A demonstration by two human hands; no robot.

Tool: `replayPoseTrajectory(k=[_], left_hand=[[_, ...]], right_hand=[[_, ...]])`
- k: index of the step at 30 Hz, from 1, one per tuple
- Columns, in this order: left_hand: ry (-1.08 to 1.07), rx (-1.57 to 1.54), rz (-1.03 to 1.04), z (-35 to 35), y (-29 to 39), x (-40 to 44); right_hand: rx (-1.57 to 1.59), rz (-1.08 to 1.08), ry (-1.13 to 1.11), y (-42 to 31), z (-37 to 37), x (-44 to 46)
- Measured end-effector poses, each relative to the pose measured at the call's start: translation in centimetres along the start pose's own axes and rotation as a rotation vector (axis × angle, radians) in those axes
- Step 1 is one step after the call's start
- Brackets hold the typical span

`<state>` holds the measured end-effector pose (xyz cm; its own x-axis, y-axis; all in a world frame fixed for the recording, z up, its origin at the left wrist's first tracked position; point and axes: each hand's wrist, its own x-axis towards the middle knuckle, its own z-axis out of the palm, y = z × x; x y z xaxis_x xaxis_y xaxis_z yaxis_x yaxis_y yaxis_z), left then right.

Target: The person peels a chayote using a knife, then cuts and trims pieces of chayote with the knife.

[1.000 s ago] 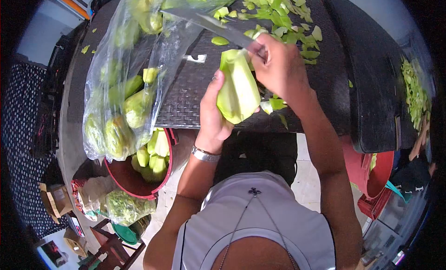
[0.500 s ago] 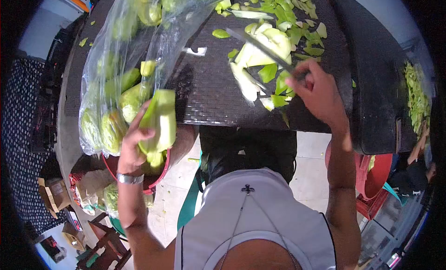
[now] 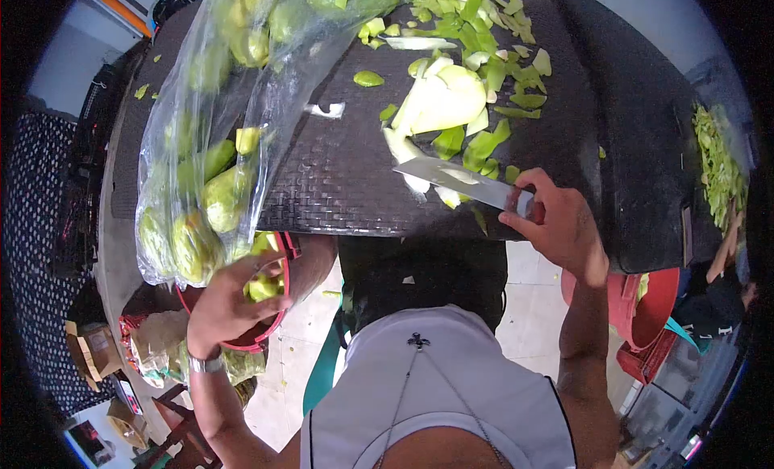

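Observation:
My right hand (image 3: 559,220) grips the grey handle of a broad-bladed knife (image 3: 455,181), its blade pointing left above the front of the dark woven table. Just beyond the blade lies a peeled pale-green fruit, probably a green papaya (image 3: 448,100), among green peelings (image 3: 481,146). My left hand (image 3: 234,298) is over a red bucket (image 3: 284,304) below the table edge, fingers apart. Green pieces (image 3: 264,287) show in the bucket between its thumb and fingers. Beside that hand, a clear plastic bag (image 3: 270,146) holds several whole green fruits (image 3: 227,199).
Peelings (image 3: 516,74) are scattered over the far part of the table (image 3: 322,191). A dark panel (image 3: 645,146) adjoins it on the right. Another red bucket (image 3: 651,308) stands low at the right. Farther right, near a person's arm (image 3: 728,247), is a green heap (image 3: 717,166).
My left hand has moved down over the bucket and let go of the large pale-green papaya piece. The knife has come nearer to me, away from the peeled fruit.

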<state>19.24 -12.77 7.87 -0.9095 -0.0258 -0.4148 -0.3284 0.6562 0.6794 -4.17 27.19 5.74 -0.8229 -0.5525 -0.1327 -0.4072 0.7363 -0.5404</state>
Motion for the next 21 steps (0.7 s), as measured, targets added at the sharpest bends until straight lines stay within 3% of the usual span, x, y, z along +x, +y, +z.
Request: replayPoseTrajectory(k=[2,4,8,11,14,18,19,21], left_hand=[[0.067,0.116,0.132,-0.2,4.1,3.9],[0.273,0.297,0.436,0.8,6.1,9.6],[0.430,0.492,0.789,4.1,10.8,20.5],[0.516,0.647,0.761,6.7,12.3,26.6],[0.347,0.723,0.504,6.7,13.9,29.5],[0.378,0.547,0.546,4.7,12.9,31.0],[0.476,0.452,0.603,4.5,12.1,32.0],[0.480,0.088,0.523,3.5,11.1,32.5]], right_hand=[[-0.016,0.049,0.013,0.3,-0.4,-0.5],[0.023,0.123,0.040,1.0,-0.7,-1.2],[0.047,0.178,0.106,1.8,-1.0,-3.0],[0.079,0.213,0.119,2.0,-0.8,-4.1],[0.106,0.204,0.123,2.2,-0.5,-4.5],[0.110,0.200,0.026,0.8,-0.4,-4.2],[0.102,0.155,0.026,0.9,0.0,-4.1],[0.091,0.071,0.023,1.0,0.7,-3.7]])
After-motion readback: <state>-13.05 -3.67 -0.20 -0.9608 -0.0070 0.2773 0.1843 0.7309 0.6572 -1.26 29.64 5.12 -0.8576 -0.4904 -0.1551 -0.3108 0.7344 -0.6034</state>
